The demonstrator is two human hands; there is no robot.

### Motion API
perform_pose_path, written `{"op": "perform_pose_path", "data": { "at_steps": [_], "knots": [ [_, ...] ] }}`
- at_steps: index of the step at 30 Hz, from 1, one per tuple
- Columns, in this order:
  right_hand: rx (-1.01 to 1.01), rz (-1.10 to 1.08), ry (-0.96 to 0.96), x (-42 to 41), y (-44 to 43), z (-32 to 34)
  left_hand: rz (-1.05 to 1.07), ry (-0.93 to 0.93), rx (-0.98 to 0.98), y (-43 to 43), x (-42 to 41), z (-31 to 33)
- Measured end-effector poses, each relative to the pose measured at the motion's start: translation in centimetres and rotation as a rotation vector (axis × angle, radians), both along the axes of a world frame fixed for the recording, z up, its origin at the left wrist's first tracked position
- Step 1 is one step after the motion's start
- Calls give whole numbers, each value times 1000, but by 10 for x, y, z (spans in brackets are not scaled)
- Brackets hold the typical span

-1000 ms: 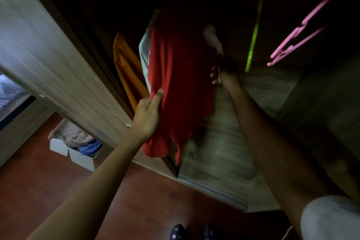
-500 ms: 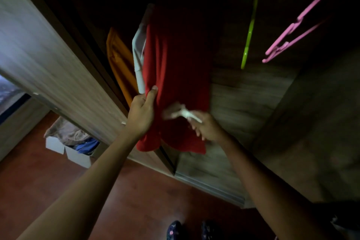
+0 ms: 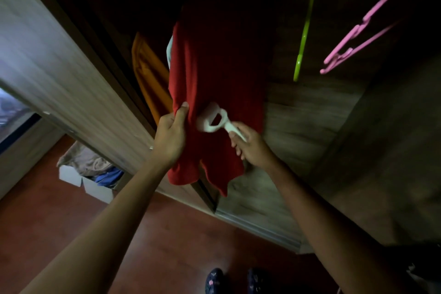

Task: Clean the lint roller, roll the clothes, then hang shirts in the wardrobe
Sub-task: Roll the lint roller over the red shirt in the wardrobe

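Note:
A red shirt (image 3: 219, 74) hangs inside the dark wardrobe (image 3: 310, 112). My left hand (image 3: 170, 137) pinches the shirt's left edge near the hem and holds the cloth taut. My right hand (image 3: 250, 147) grips the handle of a white lint roller (image 3: 214, 120). The roller's head lies against the lower front of the red shirt, just right of my left thumb. An orange garment (image 3: 149, 79) and a sliver of a pale one hang behind the red shirt on its left.
The wardrobe's sliding door (image 3: 55, 62) stands at the left. A green hanger (image 3: 303, 40) and pink hangers (image 3: 358, 38) hang empty at the right. A white box of clothes (image 3: 88, 181) sits on the red-brown floor. My slippered feet (image 3: 235, 279) are below.
My right hand came down from the shirt's upper right side with the roller to its lower front, then shifted slightly up. My left hand kept its hold on the shirt's edge.

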State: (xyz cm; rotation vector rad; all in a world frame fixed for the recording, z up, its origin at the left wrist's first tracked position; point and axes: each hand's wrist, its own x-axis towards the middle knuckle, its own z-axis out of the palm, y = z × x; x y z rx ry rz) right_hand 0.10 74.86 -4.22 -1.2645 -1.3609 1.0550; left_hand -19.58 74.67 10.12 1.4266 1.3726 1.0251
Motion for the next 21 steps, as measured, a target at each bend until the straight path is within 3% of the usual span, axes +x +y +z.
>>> {"op": "perform_pose_path", "data": {
  "at_steps": [4, 6, 8, 15, 18, 21],
  "knots": [
    [-173, 127, -224, -9, -8, -51, 4, -24, -14, 0, -5, 2],
    [-146, 143, -364, -7, -5, -62, 2, -33, -11, -1, -6, 4],
    [-78, 93, -387, -2, 4, -55, 1, -35, -16, -3, -8, 5],
    [313, -247, -102, 19, 48, 52, 71, -21, -19, -2, -7, 9],
    [368, -290, 79, 21, 55, 99, 82, -2, -14, 0, -7, 9],
    [370, -288, 91, 20, 66, 99, 83, 7, -7, 0, -6, 9]
  ]
}}
